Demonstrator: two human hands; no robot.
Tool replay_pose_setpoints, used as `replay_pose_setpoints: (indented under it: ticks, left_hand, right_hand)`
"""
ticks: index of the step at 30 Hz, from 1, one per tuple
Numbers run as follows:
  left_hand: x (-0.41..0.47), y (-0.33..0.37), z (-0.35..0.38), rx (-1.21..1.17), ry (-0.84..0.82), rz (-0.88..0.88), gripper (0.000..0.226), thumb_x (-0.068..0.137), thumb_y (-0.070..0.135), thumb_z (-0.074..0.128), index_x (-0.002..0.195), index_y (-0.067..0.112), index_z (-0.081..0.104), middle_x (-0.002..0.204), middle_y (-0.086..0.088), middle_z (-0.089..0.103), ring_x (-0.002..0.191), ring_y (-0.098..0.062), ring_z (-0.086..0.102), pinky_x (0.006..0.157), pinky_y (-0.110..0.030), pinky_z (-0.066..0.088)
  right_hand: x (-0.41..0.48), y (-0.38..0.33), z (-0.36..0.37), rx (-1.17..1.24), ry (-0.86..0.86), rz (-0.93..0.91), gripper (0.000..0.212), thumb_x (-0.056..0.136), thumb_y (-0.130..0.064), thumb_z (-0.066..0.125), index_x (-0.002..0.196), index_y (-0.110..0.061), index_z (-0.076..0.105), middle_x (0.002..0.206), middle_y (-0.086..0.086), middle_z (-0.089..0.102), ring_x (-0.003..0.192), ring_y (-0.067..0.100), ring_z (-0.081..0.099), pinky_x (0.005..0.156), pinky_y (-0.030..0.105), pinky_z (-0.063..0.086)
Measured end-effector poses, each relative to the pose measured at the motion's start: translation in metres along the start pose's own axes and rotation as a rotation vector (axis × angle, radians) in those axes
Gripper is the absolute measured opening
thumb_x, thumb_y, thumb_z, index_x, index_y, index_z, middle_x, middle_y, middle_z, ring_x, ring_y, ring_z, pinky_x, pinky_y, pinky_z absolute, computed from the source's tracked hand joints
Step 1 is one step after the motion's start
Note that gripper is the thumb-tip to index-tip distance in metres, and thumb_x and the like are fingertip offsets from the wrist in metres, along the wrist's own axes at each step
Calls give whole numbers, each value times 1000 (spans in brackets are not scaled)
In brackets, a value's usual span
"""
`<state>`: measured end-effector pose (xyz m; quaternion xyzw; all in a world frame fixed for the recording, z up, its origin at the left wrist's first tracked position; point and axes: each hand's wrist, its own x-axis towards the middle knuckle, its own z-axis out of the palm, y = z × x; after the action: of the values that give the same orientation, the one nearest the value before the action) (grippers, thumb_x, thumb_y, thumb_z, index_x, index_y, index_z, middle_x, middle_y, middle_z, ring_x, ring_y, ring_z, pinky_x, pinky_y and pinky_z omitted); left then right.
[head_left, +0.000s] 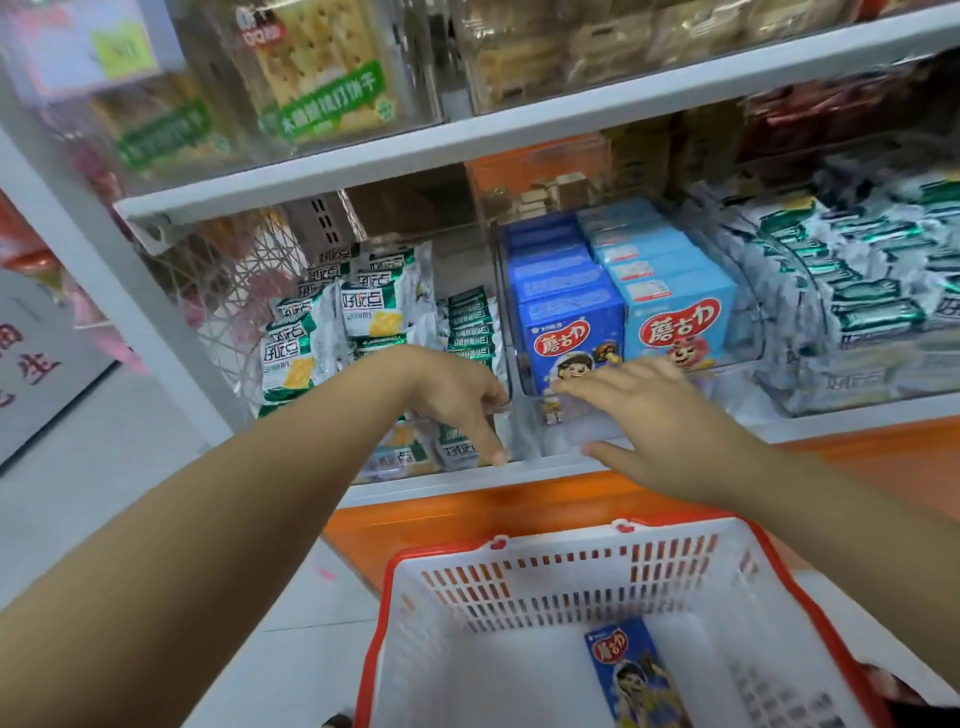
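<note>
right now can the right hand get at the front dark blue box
Probably yes. The right hand lies flat on the front wall of the clear bin, the dark blue box stands just behind it, and the bin looks open on top.

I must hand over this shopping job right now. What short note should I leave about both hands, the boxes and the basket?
The left hand is at the left wall of the clear bin; whether it grips the wall is unclear.
The right hand lies with straight fingers on the bin's front, before the dark blue boxes.
The light blue boxes stand beside them in the same bin.
Done: one dark blue box lies in the basket.
Left: neither hand holds a box; probably take the next one from the bin.
</note>
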<state>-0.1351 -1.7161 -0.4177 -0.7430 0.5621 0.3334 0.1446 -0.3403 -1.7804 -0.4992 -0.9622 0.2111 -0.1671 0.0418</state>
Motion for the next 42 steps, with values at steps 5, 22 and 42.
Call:
replay_pose_setpoints:
  ticks: [5,22,42]
  left_hand:
    - [-3,4,5,-6,64,-14,35,84,27,74,102,4,54,80,-3,43,61,-15,56,48,-23,49]
    - [-20,-8,-7,102,256,151,28,99,29,49,120,18,63,101,11,61,79,0,52,63,-7,36]
    - [-75,-13,33,-637,1321,379,18,95,2,51,99,16,62,54,16,50,37,1,38,39,-7,24]
  right_hand:
    - [-1,-2,-3,4,22,-18,59,78,-42,53,134,-23,51,124,-1,61,109,24,56,95,32,23]
    - [-1,-3,-3,-15,27,-27,57,75,-40,60,129,-23,55,114,-3,64,99,21,61,89,29,22]
    - [1,-19,-28,372,131,105,54,89,-33,62,139,-27,43,132,-8,52,124,12,43,109,32,30]
